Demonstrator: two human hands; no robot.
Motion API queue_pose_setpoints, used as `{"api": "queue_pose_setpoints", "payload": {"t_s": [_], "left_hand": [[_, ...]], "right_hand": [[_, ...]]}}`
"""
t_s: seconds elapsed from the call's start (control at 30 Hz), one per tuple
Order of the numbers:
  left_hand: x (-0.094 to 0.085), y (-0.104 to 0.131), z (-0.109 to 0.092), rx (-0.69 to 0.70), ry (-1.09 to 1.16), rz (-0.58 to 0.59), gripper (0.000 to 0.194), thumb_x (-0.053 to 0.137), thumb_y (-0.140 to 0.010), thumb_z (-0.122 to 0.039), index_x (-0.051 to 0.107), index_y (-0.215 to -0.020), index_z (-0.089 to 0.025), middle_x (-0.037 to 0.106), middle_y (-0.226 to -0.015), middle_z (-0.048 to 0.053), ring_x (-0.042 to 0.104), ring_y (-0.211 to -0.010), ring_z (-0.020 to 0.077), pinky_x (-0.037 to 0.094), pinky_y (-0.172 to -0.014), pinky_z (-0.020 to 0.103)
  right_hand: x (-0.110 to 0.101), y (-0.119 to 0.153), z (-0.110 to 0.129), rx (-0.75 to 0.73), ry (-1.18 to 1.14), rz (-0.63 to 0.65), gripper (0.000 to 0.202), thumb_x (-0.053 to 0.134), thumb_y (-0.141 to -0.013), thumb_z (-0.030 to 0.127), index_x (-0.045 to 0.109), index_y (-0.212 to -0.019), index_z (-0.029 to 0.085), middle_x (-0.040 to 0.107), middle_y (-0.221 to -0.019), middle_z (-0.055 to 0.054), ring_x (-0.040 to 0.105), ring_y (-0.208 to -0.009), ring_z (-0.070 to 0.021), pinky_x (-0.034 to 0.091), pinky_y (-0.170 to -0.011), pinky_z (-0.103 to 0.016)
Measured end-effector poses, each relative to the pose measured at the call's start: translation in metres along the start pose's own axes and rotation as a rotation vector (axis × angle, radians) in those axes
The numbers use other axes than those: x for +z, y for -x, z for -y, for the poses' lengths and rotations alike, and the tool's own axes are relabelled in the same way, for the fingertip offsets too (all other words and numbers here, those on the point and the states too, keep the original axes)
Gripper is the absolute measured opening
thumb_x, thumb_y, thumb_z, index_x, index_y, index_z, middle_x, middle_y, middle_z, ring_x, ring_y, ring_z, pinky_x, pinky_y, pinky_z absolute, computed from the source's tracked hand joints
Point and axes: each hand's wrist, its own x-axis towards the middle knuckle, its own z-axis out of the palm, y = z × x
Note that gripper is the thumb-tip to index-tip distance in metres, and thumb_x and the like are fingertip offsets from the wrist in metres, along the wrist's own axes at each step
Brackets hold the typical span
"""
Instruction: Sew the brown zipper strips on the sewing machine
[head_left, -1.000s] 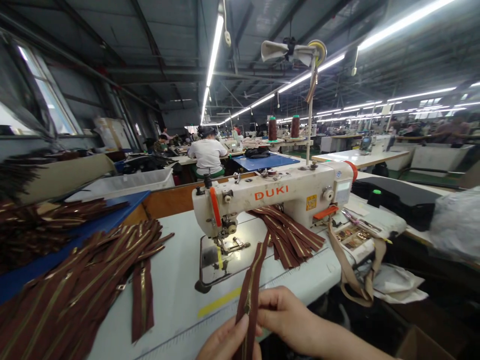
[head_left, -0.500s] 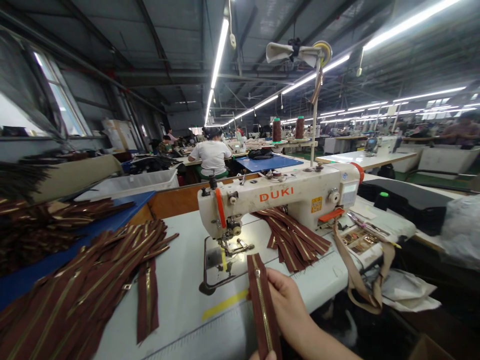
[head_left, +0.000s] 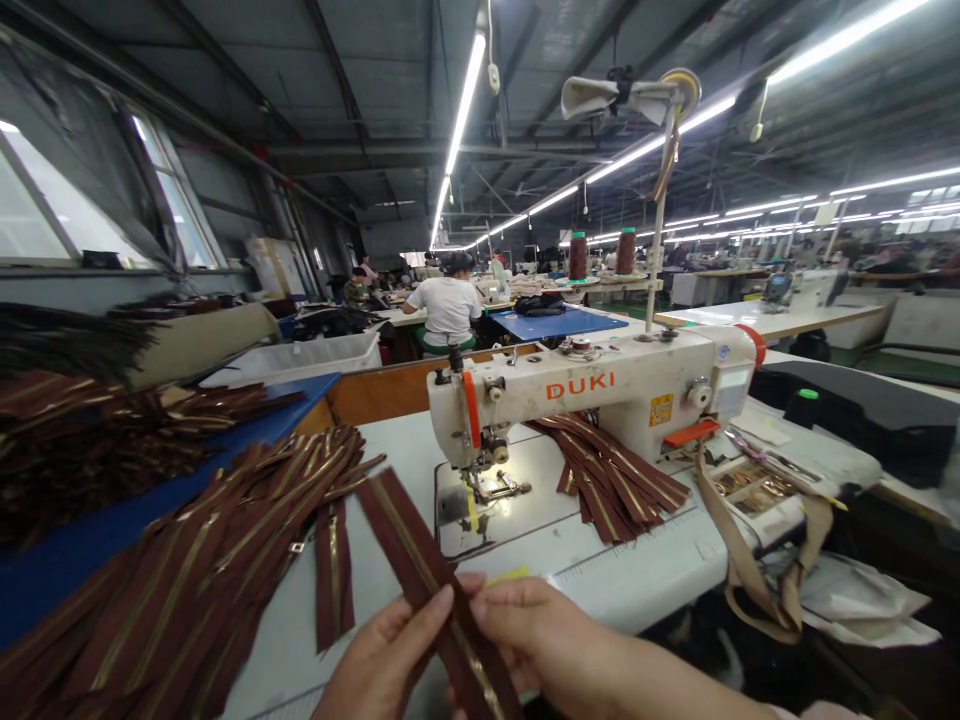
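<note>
A brown zipper point(head_left: 409, 530) with gold-coloured teeth is held in front of the sewing machine, slanting from upper left to lower right. My left hand point(head_left: 394, 650) pinches it around its middle, thumb on top of the teeth. At its right edge, my right hand point(head_left: 544, 630) has its fingers closed on the tape; some fingertips are hidden behind it. The zipper's upper end points free, near the white sewing machine point(head_left: 585, 385) marked DUKI. To the left lies a big heap of similar zippers point(head_left: 202, 560), one hanging apart at its right side.
More zippers point(head_left: 619, 475) lie fanned under the machine arm. A parts tray point(head_left: 757, 490) with small metal pieces and a beige strap point(head_left: 724, 530) sit at right. Brown bundles point(head_left: 97, 450) cover the blue table at left. A person in a white shirt point(head_left: 444, 310) sits ahead.
The zipper has swung from nearly upright to leaning left. My left hand has come up from the lower edge to its middle. The view has turned slightly left.
</note>
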Motion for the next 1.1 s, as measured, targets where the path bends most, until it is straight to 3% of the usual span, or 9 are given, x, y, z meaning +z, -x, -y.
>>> {"api": "queue_pose_setpoints", "payload": {"t_s": [0.13, 0.23, 0.3, 0.4, 0.53, 0.67, 0.8, 0.97, 1.1], "left_hand": [[-0.012, -0.016, -0.029, 0.065, -0.020, -0.190, 0.037, 0.084, -0.058, -0.044, 0.074, -0.079, -0.014, 0.072, -0.078, 0.005, 0.064, -0.085, 0.0225, 0.048, -0.081, 0.027], [-0.022, -0.035, -0.034, 0.059, -0.086, -0.162, 0.033, 0.080, -0.064, -0.040, 0.073, -0.083, -0.014, 0.073, -0.080, 0.006, 0.064, -0.085, 0.0233, 0.049, -0.077, 0.030], [-0.027, -0.051, -0.033, 0.088, -0.205, -0.127, 0.031, 0.076, -0.068, -0.040, 0.072, -0.082, -0.013, 0.073, -0.080, 0.008, 0.065, -0.083, 0.0239, 0.049, -0.074, 0.031], [-0.030, -0.082, -0.032, 0.153, -0.364, -0.089, 0.030, 0.072, -0.071, -0.040, 0.069, -0.076, -0.011, 0.072, -0.075, 0.010, 0.066, -0.073, 0.0236, 0.050, -0.068, 0.032], [-0.033, -0.131, -0.037, 0.245, -0.468, -0.122, 0.033, 0.069, -0.068, -0.044, 0.066, -0.076, -0.012, 0.070, -0.073, 0.010, 0.066, -0.069, 0.0252, 0.052, -0.067, 0.037], [-0.040, -0.162, -0.036, 0.395, -0.658, -0.216, 0.034, 0.065, -0.065, -0.044, 0.065, -0.084, -0.015, 0.070, -0.085, 0.010, 0.064, -0.088, 0.0326, 0.049, -0.083, 0.050], [-0.046, -0.147, -0.017, 0.567, -0.870, -0.271, 0.033, 0.059, -0.068, -0.036, 0.065, -0.094, -0.016, 0.064, -0.113, 0.014, 0.048, -0.119, 0.0358, 0.028, -0.106, 0.056], [-0.042, -0.107, 0.014, 0.697, -1.106, -0.063, 0.032, 0.048, -0.082, -0.032, 0.065, -0.105, -0.019, 0.064, -0.117, 0.010, 0.056, -0.113, 0.0267, 0.040, -0.103, 0.047], [-0.042, -0.101, 0.024, 0.867, -1.461, -0.020, 0.035, 0.038, -0.092, -0.030, 0.060, -0.117, -0.016, 0.063, -0.121, 0.012, 0.057, -0.114, 0.0241, 0.046, -0.100, 0.042]], "right_hand": [[-0.008, -0.007, -0.011, 0.027, 0.022, -0.031, 0.052, 0.072, -0.058, 0.060, 0.068, -0.077, 0.012, 0.062, -0.062, -0.002, 0.056, -0.051, -0.0102, 0.045, -0.057, -0.024], [-0.016, -0.009, -0.020, 0.041, 0.122, -0.096, 0.044, 0.077, -0.052, 0.052, 0.065, -0.067, 0.013, 0.056, -0.055, 0.002, 0.048, -0.046, -0.0072, 0.040, -0.053, -0.022], [-0.022, -0.013, -0.021, 0.003, 0.224, -0.173, 0.035, 0.075, -0.058, 0.046, 0.063, -0.063, 0.013, 0.052, -0.051, 0.004, 0.041, -0.045, -0.0056, 0.034, -0.050, -0.020], [-0.030, -0.025, -0.013, -0.081, 0.456, -0.259, 0.022, 0.067, -0.069, 0.033, 0.063, -0.059, 0.014, 0.047, -0.049, 0.005, 0.037, -0.048, -0.0067, 0.029, -0.050, -0.021], [-0.041, -0.047, 0.003, -0.165, 0.929, -0.369, 0.014, 0.065, -0.072, 0.025, 0.066, -0.061, 0.017, 0.050, -0.052, 0.005, 0.041, -0.053, -0.0085, 0.028, -0.052, -0.021], [-0.052, -0.068, 0.010, -0.214, 1.279, -0.415, 0.016, 0.067, -0.073, 0.029, 0.065, -0.061, 0.019, 0.058, -0.059, 0.003, 0.044, -0.056, -0.0099, 0.026, -0.053, -0.022], [-0.057, -0.075, 0.012, -0.270, 1.389, -0.399, 0.017, 0.066, -0.075, 0.031, 0.063, -0.062, 0.019, 0.063, -0.066, 0.001, 0.049, -0.062, -0.0113, 0.026, -0.056, -0.022], [-0.060, -0.075, 0.013, -0.282, 1.404, -0.374, 0.015, 0.064, -0.077, 0.029, 0.062, -0.066, 0.019, 0.065, -0.070, 0.001, 0.053, -0.065, -0.0123, 0.028, -0.057, -0.023], [-0.062, -0.077, 0.013, -0.345, 1.413, -0.381, 0.009, 0.059, -0.079, 0.022, 0.063, -0.072, 0.019, 0.067, -0.076, -0.001, 0.057, -0.072, -0.0139, 0.033, -0.062, -0.023]]}}
